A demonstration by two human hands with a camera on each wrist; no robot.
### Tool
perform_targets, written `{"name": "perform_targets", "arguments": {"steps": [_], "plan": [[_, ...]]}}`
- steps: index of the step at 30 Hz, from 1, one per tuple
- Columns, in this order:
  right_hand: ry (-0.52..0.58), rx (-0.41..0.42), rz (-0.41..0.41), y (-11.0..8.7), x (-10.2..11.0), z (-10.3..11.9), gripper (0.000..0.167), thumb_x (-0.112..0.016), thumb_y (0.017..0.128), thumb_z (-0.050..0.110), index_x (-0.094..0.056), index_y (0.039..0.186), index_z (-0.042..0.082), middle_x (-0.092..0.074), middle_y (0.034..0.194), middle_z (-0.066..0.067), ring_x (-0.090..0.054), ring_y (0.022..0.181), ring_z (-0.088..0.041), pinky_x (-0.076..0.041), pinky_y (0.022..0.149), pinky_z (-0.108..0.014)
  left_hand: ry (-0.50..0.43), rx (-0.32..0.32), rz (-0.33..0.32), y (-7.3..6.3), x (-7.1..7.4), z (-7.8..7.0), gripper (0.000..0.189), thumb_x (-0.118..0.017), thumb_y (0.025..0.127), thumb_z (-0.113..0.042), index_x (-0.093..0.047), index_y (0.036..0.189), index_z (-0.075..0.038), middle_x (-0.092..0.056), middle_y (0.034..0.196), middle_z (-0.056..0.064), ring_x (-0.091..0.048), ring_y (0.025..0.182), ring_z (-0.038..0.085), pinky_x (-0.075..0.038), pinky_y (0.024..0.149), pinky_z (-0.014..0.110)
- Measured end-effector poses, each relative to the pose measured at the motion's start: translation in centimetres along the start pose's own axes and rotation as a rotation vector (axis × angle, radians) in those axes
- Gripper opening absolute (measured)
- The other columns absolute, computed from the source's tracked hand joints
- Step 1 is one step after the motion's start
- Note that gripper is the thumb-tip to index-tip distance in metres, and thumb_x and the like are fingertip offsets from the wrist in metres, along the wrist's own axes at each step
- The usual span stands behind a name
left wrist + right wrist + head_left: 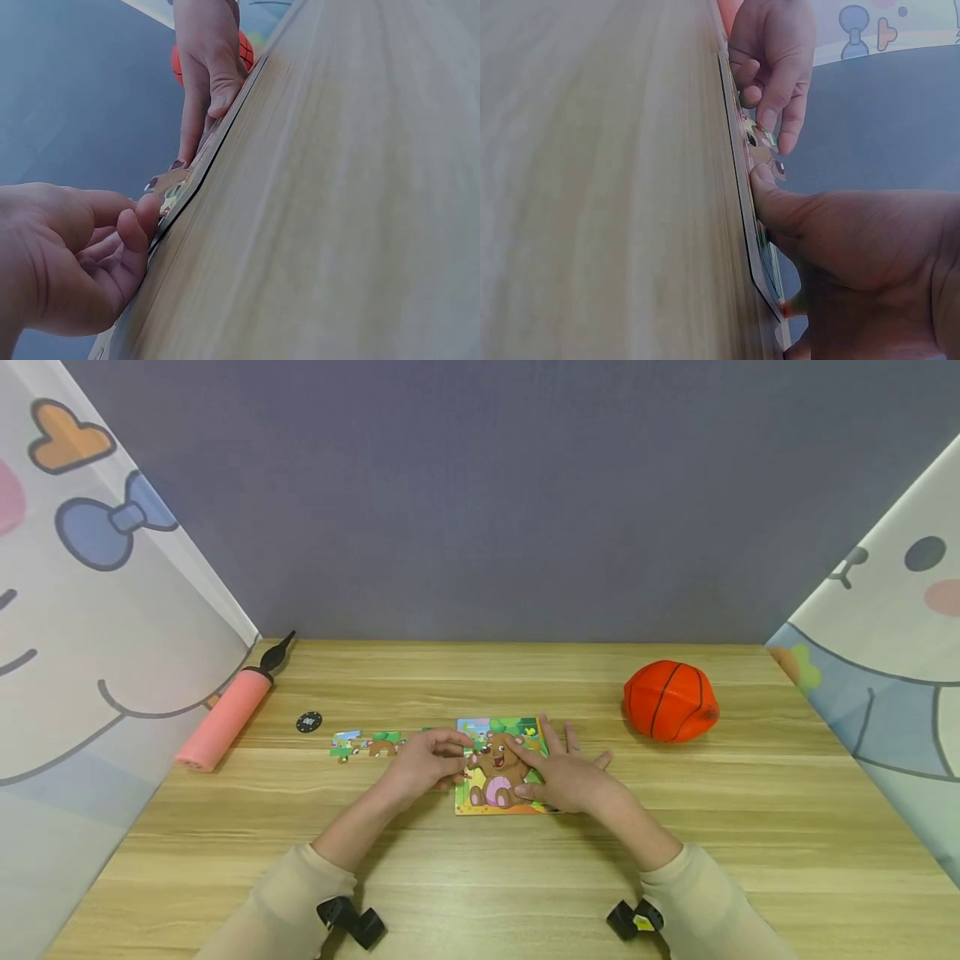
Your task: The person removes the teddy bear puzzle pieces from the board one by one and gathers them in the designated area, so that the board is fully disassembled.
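Note:
A jigsaw puzzle board (480, 811) with a brown bear picture lies flat on the table between the hands. My left hand (429, 767) is at its left edge, pinching a puzzle piece (763, 153) between thumb and fingertips. That piece, with part of the bear's face on it, tilts up off the board in both wrist views. My right hand (573, 777) rests on the right side of the puzzle with its fingers spread. Its thumb touches the bear's belly area, while the palm and fingers hide the board's right edge.
Several loose puzzle pieces (385, 743) lie left of the board, partly behind my left hand. A black round chip marked 100 (309, 721) sits farther left. Beyond it lies a pink hand pump (228, 720) with a black nozzle. A dented red basketball (670, 702) stands at the back right.

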State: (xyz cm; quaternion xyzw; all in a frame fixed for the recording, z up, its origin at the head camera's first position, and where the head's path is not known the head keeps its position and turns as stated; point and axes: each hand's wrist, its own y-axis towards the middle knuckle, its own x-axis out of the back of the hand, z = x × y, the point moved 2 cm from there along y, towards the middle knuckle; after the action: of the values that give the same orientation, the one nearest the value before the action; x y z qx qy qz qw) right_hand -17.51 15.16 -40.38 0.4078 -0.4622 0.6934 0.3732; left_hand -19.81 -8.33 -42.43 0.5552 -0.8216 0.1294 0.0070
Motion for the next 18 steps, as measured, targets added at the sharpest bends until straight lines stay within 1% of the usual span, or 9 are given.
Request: {"name": "perform_targets", "arguments": {"steps": [4, 8, 12, 18], "plan": [[-0.006, -0.001, -0.001, 0.00, 0.02, 0.05, 0.076, -0.059, 0.096, 0.057, -0.020, 0.160, 0.045, 0.007, 0.168, -0.016, 0.000, 0.148, -0.053, -0.011, 0.088, -0.092, -0.010, -0.007, -0.003, 0.10, 0.07, 0.09, 0.021, -0.067, 0.094, 0.002, -0.069, 0.115, -0.002, -0.072, 0.094, 0.014, -0.065, 0.064, 0.018, -0.048, 0.053, 0.022], [-0.006, -0.002, -0.002, -0.05, 0.05, 0.04, 0.076, -0.059, 0.096, 0.057, -0.020, 0.160, 0.045, 0.007, 0.168, -0.016, 0.000, 0.148, -0.054, -0.011, 0.088, -0.092, -0.030, -0.011, -0.020, 0.21, 0.10, 0.12, 0.019, -0.068, 0.095, 0.001, -0.070, 0.113, -0.001, -0.075, 0.095, 0.014, -0.065, 0.060, 0.016, -0.046, 0.049, 0.020], [-0.004, -0.001, 0.001, -0.07, 0.10, 0.04, 0.076, -0.059, 0.096, 0.057, -0.020, 0.160, 0.045, 0.008, 0.168, -0.016, 0.001, 0.148, -0.054, -0.010, 0.088, -0.092, -0.053, -0.016, -0.030, 0.25, 0.13, 0.03, 0.019, -0.068, 0.094, 0.001, -0.070, 0.114, 0.000, -0.075, 0.098, 0.015, -0.065, 0.059, 0.016, -0.045, 0.049, 0.019], [-0.001, 0.002, 0.001, -0.04, 0.02, 0.06, 0.075, -0.058, 0.096, 0.057, -0.021, 0.160, 0.044, 0.007, 0.168, -0.016, 0.002, 0.148, -0.054, -0.010, 0.088, -0.092, -0.042, -0.016, -0.049, 0.21, 0.44, 0.18, 0.020, -0.069, 0.094, 0.000, -0.072, 0.113, -0.001, -0.075, 0.096, 0.014, -0.064, 0.059, 0.015, -0.045, 0.048, 0.019]]}}
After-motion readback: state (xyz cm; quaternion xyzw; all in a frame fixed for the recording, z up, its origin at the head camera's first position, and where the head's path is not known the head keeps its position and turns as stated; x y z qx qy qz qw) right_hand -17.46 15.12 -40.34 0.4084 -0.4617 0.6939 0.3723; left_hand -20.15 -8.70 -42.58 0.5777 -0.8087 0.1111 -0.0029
